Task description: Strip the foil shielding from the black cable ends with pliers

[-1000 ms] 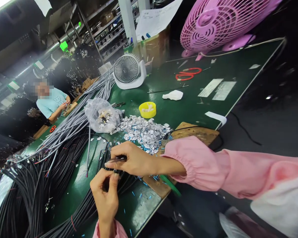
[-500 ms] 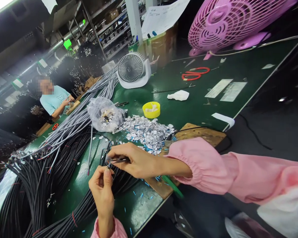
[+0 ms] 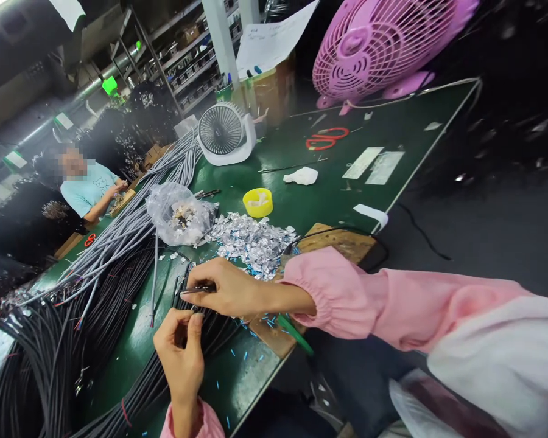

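My left hand [image 3: 181,350] is closed in a pinch, thumb against fingers, on a small cable end [image 3: 194,309] that is mostly hidden. Just above it, my right hand [image 3: 228,286] grips metal tweezers [image 3: 200,288], their tips pointing left over the left fingertips. Under and beside both hands runs a bundle of black cables [image 3: 141,386], tied with a red band. Right behind the right hand lies a heap of silver foil scraps [image 3: 256,240] mixed with blue bits.
Grey cables [image 3: 123,210] and a plastic bag of scraps [image 3: 180,213] lie left. Behind are a yellow dish [image 3: 258,210], white fan [image 3: 226,131], red scissors [image 3: 326,139] and pink fan [image 3: 374,52]. A wooden board [image 3: 340,242] sits at the table edge. A co-worker [image 3: 94,188] sits far left.
The view has swung so that the scene sits farther left. The tweezers' tips have moved off the cable end, up and to the left. Both hands keep their grips.
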{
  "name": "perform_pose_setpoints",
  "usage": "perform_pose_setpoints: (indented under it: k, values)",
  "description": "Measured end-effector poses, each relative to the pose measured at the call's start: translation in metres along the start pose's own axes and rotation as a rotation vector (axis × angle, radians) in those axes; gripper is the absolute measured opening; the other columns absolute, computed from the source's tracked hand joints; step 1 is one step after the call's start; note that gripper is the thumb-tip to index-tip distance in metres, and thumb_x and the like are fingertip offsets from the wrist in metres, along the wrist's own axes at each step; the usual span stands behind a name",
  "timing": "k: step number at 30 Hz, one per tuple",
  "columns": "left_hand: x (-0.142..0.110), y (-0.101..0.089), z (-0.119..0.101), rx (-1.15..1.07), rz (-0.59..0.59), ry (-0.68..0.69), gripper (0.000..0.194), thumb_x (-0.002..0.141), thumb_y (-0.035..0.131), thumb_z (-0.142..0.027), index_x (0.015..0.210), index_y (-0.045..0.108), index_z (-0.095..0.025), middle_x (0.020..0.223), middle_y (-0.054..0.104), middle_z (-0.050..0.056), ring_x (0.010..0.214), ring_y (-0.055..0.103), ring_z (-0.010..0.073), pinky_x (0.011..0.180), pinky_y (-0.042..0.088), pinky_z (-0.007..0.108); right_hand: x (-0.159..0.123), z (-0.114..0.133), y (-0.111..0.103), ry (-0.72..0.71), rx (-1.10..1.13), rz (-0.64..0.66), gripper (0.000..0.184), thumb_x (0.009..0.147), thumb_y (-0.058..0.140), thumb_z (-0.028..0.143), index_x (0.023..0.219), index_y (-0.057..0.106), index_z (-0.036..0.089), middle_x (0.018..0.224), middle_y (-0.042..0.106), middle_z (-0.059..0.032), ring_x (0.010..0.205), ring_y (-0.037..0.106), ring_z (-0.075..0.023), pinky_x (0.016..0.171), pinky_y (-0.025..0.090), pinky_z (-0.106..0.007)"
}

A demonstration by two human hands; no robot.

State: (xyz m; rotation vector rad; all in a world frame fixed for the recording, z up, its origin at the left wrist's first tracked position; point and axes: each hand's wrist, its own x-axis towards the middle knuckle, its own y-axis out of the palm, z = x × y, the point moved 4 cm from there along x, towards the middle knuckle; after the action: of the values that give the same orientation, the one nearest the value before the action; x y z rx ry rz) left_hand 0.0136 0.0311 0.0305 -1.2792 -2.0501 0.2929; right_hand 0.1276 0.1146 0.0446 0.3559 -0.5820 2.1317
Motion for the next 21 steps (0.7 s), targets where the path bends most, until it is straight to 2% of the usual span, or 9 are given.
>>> perform_pose_setpoints:
  k: [4, 6, 11, 18, 21]
  values:
    - [0.0002, -0.0018, -0.0044, 0.009, -0.027, 0.012, 0.03, 0.08, 0.051, -0.034, 0.056, 0.056, -0.016, 0.052, 0.051, -0.001, 0.047, 0.045, 0.0103, 0.043, 0.033, 0.02, 0.0028, -0.0009, -0.0029, 0.034, -0.017, -0.072, 0.038, 0.083, 0.053, 0.027, 0.049, 0.043, 0.013, 0.048, 0.028, 0.0057, 0.049, 0.026, -0.0056, 0.046, 0.022, -0.021]
    - [0.0001, -0.0034, -0.0065, -0.001, -0.05, 0.017, 0.034, 0.082, 0.048, -0.036, 0.055, 0.054, -0.017, 0.052, 0.05, -0.001, 0.047, 0.044, 0.0101, 0.043, 0.033, 0.02, 0.0039, -0.0001, -0.0043, 0.068, -0.022, -0.086, 0.039, 0.084, 0.051, 0.025, 0.047, 0.043, 0.014, 0.048, 0.026, 0.0055, 0.048, 0.025, -0.0059, 0.046, 0.021, -0.021]
    - [-0.0002, -0.0044, -0.0069, -0.005, -0.07, 0.022, 0.04, 0.085, 0.043, -0.041, 0.054, 0.049, -0.018, 0.051, 0.047, -0.001, 0.047, 0.042, 0.0102, 0.044, 0.033, 0.021, 0.0046, -0.0012, -0.002, 0.115, 0.091, -0.008, 0.009, 0.074, 0.059, 0.017, 0.07, 0.065, 0.012, 0.059, 0.054, 0.0024, 0.053, 0.041, -0.0064, 0.051, 0.033, -0.018]
    - [-0.0013, -0.0023, -0.0021, -0.063, 0.021, 0.056, 0.043, 0.086, 0.041, -0.041, 0.05, 0.046, -0.018, 0.05, 0.045, 0.0, 0.047, 0.044, 0.0114, 0.046, 0.036, 0.022, 0.005, -0.004, 0.005, 0.043, 0.304, 0.118, 0.018, 0.076, 0.059, 0.026, 0.077, 0.066, 0.009, 0.066, 0.06, -0.0007, 0.059, 0.049, -0.0088, 0.055, 0.04, -0.02]
    - [-0.0016, -0.0036, -0.0024, -0.084, 0.006, 0.04, 0.041, 0.086, 0.042, -0.041, 0.051, 0.048, -0.018, 0.05, 0.046, 0.0, 0.047, 0.044, 0.0114, 0.045, 0.036, 0.022, 0.0047, 0.0007, 0.0014, 0.028, 0.27, 0.091, 0.017, 0.076, 0.058, 0.024, 0.079, 0.066, 0.01, 0.069, 0.061, -0.0015, 0.06, 0.049, -0.0086, 0.056, 0.04, -0.02]
